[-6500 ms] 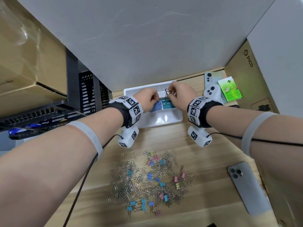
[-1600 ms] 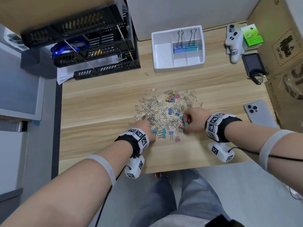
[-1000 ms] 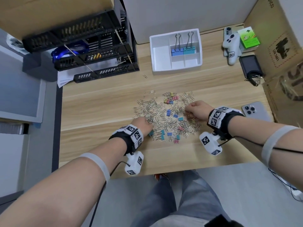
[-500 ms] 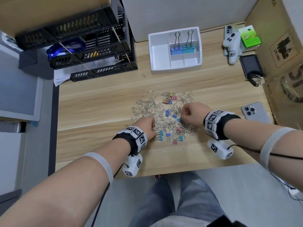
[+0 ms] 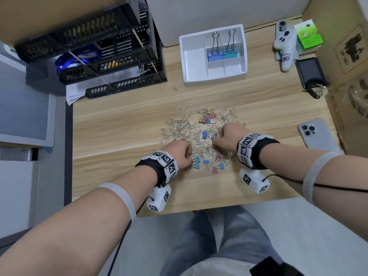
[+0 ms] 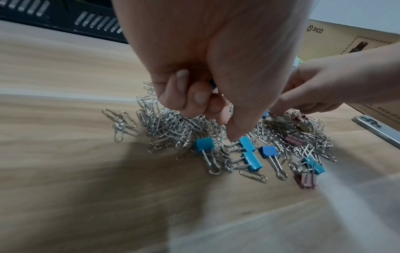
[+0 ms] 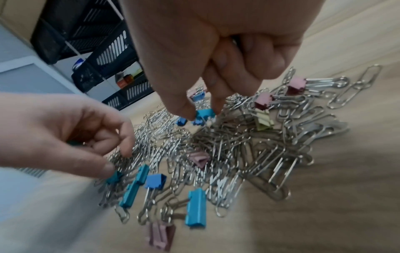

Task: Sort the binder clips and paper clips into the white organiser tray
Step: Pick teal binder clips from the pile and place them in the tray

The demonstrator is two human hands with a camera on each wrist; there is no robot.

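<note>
Both hands, the left hand (image 5: 180, 151) and the right hand (image 5: 229, 137), pinch small binder clips (image 7: 204, 113).

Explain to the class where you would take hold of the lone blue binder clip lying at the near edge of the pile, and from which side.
Probably pinch the blue clip by its folded body, from above, thumb and finger on its two flat faces. It lies flat on the desk, wire handles pointing toward the person; those are thin and tangle with paper clips, so the body gives the firmer grip.
</note>
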